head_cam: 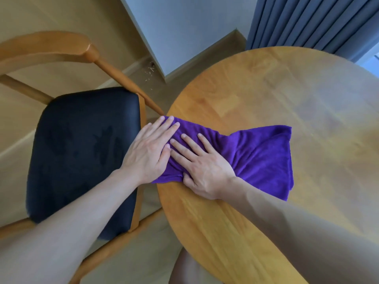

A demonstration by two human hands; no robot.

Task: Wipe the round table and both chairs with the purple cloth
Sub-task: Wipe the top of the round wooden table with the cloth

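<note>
Both hands lie flat on the purple cloth (242, 154) at the round table's (276, 95) left edge — the left hand (150, 151) with straight fingers at the rim, the right hand (202, 169) spread beside it, thumb perhaps tucked under a fold. One chair (86, 148) with a black seat stands just beside the table.

The purple cloth (256, 156) lies rumpled on the round wooden bench (287, 95) at its left edge, its right end spread wider. Just left of the bench stands a wooden chair (82, 152) with a black padded seat.
</note>
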